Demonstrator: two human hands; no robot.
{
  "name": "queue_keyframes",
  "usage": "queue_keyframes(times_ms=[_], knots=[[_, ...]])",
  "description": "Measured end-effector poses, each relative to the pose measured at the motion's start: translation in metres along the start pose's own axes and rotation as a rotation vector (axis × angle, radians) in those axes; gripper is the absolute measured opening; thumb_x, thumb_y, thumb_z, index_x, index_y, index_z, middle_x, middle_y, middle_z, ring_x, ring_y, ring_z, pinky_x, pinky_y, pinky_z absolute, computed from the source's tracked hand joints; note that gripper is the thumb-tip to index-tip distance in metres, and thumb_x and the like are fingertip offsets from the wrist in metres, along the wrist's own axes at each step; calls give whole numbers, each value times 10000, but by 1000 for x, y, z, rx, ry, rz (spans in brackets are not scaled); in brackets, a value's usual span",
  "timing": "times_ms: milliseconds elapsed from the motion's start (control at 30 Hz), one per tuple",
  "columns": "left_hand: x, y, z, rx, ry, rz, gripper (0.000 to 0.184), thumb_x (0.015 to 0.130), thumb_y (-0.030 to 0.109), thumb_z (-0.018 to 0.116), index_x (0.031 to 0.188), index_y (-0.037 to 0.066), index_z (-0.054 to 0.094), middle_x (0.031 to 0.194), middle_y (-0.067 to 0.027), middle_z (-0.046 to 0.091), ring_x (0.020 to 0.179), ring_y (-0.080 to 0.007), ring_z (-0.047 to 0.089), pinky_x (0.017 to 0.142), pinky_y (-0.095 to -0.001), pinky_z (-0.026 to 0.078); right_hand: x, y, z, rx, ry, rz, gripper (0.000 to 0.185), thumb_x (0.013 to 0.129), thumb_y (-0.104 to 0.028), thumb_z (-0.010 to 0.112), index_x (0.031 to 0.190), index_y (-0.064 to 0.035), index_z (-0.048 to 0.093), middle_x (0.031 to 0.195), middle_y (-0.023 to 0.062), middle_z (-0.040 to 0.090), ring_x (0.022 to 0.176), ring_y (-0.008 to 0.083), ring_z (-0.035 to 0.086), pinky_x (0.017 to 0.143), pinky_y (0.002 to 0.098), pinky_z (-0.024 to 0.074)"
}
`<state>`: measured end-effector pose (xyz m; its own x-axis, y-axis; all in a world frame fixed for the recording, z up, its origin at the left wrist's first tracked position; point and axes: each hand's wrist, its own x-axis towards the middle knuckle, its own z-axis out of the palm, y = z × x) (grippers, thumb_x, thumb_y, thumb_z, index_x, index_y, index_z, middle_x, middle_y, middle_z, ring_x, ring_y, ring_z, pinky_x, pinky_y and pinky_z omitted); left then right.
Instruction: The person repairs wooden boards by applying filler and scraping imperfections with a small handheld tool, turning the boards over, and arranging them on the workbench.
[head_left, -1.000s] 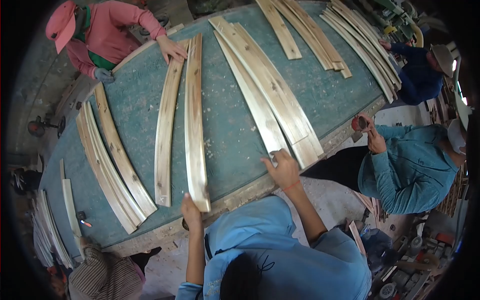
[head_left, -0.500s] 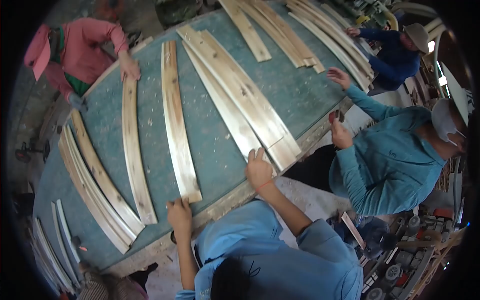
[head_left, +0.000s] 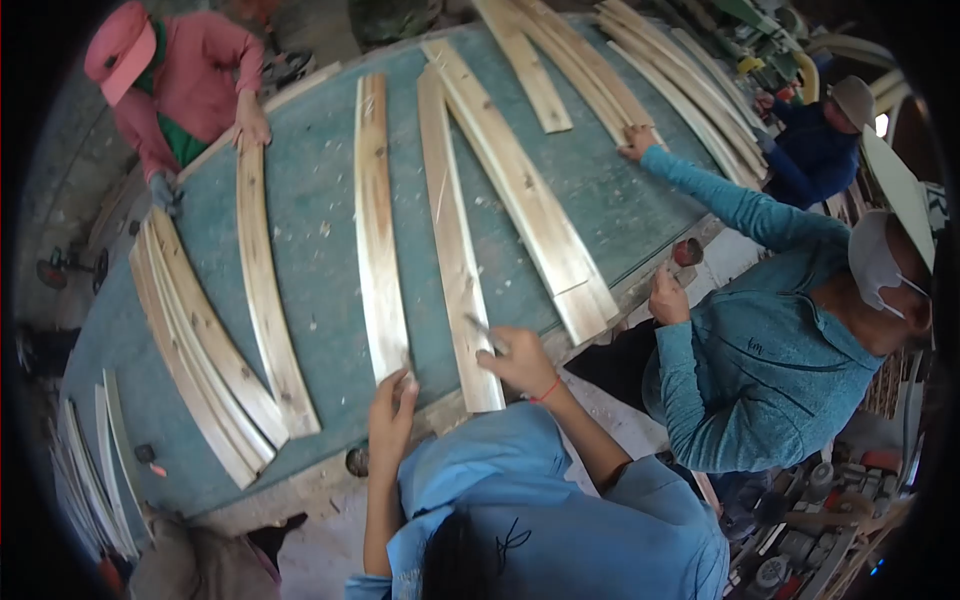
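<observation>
My left hand (head_left: pixel 393 412) is at the near end of a pale wooden plank (head_left: pixel 375 225), its fingers curled and thumb close to the fingertips; whether it grips the plank or something small is hidden. My right hand (head_left: pixel 520 360) is closed over the near end of another plank (head_left: pixel 450 230). From its fingers sticks a thin grey stick-like tool (head_left: pixel 476 324), blurred by motion. To the right of this plank lies a wider, knotty plank (head_left: pixel 515 195), with a cross seam near its lower end.
All the wood lies on a large green table (head_left: pixel 310 200); more planks (head_left: pixel 190 340) lie left, others (head_left: pixel 690 100) far right. A co-worker in teal (head_left: pixel 750 370) reaches over the right edge. One in pink (head_left: pixel 190 80) touches a plank. Another in dark blue (head_left: pixel 815 150) stands behind.
The plank under my right hand has swung away from the wider one and come nearer me. My left hand has shifted right. The teal-sleeved arm now reaches to the far planks.
</observation>
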<state>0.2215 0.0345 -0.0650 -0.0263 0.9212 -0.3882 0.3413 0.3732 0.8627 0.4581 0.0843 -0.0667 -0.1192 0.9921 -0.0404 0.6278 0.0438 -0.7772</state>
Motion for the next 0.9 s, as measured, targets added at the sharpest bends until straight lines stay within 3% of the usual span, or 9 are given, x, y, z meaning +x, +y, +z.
queue_keyframes(times_ms=[133, 200, 267, 333, 400, 433, 700, 800, 900], knots=[[-5, 7, 13, -529, -231, -253, 482, 969, 394, 476, 1263, 13, 520, 1093, -86, 622, 958, -164, 594, 799, -291, 476, -12, -19, 7, 1058, -159, 519, 148, 825, -107, 656, 895, 18, 620, 625, -24, 532, 441, 22, 410, 381, 200, 282], [-8, 8, 21, -597, -237, -302, 498, 971, 406, 468, 1260, 3, 516, 1105, -92, 617, 979, -159, 589, 823, -289, 473, -14, -19, 12, 1240, -237, 581, 168, 833, -97, 642, 949, 19, 603, 597, -53, 483, 423, 7, 347, 375, 190, 239], [-14, 10, 23, -769, -255, -354, 515, 971, 402, 471, 1247, -32, 504, 1136, -114, 606, 1010, -156, 581, 861, -294, 460, -18, -25, 19, 1231, -236, 600, 170, 844, -90, 617, 972, 22, 600, 586, -63, 462, 418, 0, 319, 373, 184, 232], [-19, 7, 19, -744, -235, -273, 502, 972, 392, 465, 1206, -50, 511, 1063, -115, 624, 942, -157, 605, 793, -304, 496, -16, -31, 23, 1218, -231, 613, 176, 856, -82, 591, 995, 25, 598, 576, -74, 440, 413, -6, 291, 371, 177, 225], [-22, -1, 10, -719, -389, -194, 541, 957, 436, 466, 1194, -48, 509, 995, -134, 636, 833, -189, 645, 678, -313, 541, -20, -34, 33, 1158, -211, 568, 134, 844, -99, 629, 925, 2, 596, 567, -77, 426, 415, -2, 298, 373, 194, 204], [-25, 1, 10, -756, -357, -187, 517, 940, 435, 494, 1154, -35, 524, 902, -124, 640, 730, -197, 644, 587, -316, 545, -22, -35, 35, 1161, -222, 588, 134, 844, -99, 629, 925, 2, 596, 567, -77, 426, 415, -2, 298, 373, 194, 204], [-27, 10, 4, -830, -389, -254, 424, 930, 312, 552, 1166, -39, 520, 942, -131, 640, 782, -182, 647, 579, -330, 568, -17, -36, 34, 1195, -250, 560, 126, 856, -89, 612, 933, 2, 572, 556, -81, 414, 415, -3, 295, 373, 193, 198], [-24, 9, 6, -980, -423, -339, 412, 929, 257, 559, 1186, -61, 501, 988, -165, 639, 837, -240, 666, 624, -376, 593, -18, -34, 36, 1171, -252, 542, 136, 851, -103, 623, 918, 7, 580, 554, -71, 429, 414, 2, 311, 369, 198, 206], [-27, 18, 10, -974, -454, -352, 424, 932, 142, 522, 1240, -129, 417, 1067, -269, 607, 952, -361, 652, 697, -454, 609, -18, -34, 35, 1092, -253, 536, 166, 844, -137, 642, 896, 12, 590, 557, -49, 461, 417, 13, 344, 366, 204, 225]])
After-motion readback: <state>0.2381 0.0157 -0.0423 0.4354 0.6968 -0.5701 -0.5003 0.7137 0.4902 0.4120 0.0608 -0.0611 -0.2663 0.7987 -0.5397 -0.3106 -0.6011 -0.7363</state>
